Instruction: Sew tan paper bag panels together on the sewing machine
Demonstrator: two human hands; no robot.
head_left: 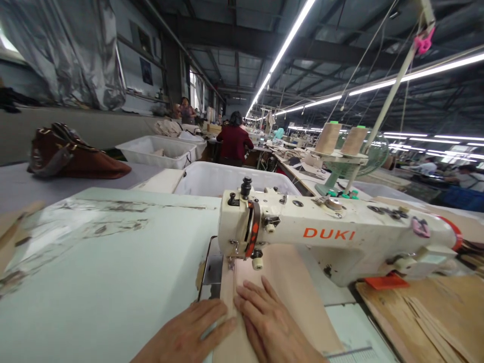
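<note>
Both left hand [191,325] and right hand [266,315] are laid, fingers unclamped, on beige material [293,285] at six o'clock. Likely light and pliable, it is best held by its edges.

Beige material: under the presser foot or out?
Under: the beige material runs beneath the presser foot; left hand and right hand touch its near part.

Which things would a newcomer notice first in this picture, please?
A newcomer would probably first notice the white sewing machine with orange "DUKI" lettering, right of centre. At bottom centre, the left hand and right hand rest on beige material. A brown handbag lies at far left.
</note>
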